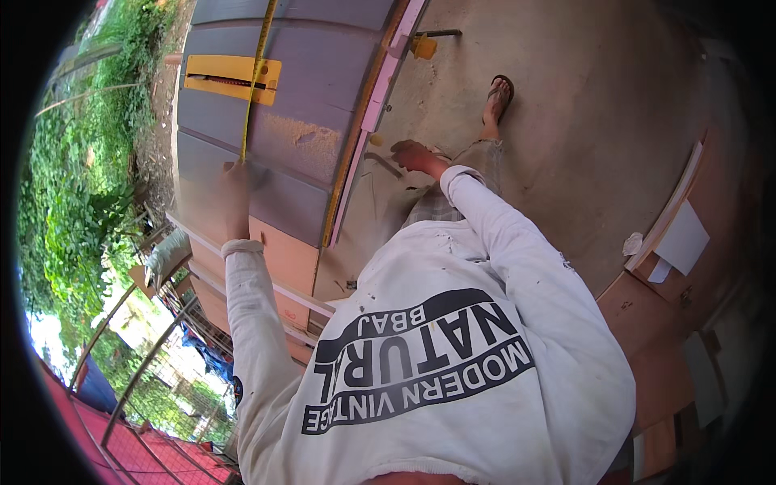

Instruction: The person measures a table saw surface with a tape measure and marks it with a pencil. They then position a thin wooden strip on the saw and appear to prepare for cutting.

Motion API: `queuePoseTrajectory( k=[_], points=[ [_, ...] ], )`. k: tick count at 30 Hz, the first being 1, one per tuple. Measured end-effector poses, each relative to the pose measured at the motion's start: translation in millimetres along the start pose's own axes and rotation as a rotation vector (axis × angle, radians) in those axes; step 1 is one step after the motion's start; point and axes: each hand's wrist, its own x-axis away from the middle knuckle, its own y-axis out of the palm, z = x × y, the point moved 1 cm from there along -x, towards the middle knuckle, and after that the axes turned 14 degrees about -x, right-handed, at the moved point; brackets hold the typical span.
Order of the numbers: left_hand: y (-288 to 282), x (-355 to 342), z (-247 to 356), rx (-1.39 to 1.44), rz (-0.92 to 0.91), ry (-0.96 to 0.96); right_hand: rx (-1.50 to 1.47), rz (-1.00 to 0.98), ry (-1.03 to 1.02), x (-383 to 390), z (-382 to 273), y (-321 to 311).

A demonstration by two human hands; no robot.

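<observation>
The left hand (235, 194) is at the near end of the yellow measuring tape (247, 117), its blurred fingers closed on the strip, which lies across the grey table (319, 61) and over the yellow plate (230, 68), beside the sawdust (295, 139). The right hand (418, 157) is held apart from the table, above the floor (590, 105), fingers partly curled; whether they grip anything cannot be told.

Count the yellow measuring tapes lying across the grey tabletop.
1. The narrow yellow measuring tape crosses the flat grey tabletop from the picture's top edge to the person's bare left hand; more may hide out of frame.
</observation>
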Motion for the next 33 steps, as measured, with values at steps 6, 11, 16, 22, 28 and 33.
queuePoseTrajectory(
  k=[6, 11, 16, 22, 28, 33],
  points=[
    [22.3, 0.6, -5.5, -0.011, 0.016, -0.06, -0.087, 0.658, -0.04, 11.9, -28.4, 3.6],
    [32.0, 5.5, 1.2, 0.082, 0.07, -0.158, 0.454, 1.032, -0.473, 58.1, -136.4, -49.0],
    [14.3, -3.9, 15.9, 0.112, 0.107, -0.212, 0.826, 0.955, -0.572, 50.3, -198.9, -100.7],
    [24.3, -2.8, 12.8, 0.113, 0.155, -0.212, 0.72, 0.843, -0.261, 8.6, -207.7, -128.2],
    [27.0, 11.5, 12.2, 0.14, 0.099, -0.196, 0.74, 0.822, -0.153, 3.1, -214.4, -131.3],
    [23.7, 19.1, 13.2, 0.119, 0.082, -0.163, 0.71, 0.782, -0.158, 1.3, -202.6, -150.2]
  ],
)
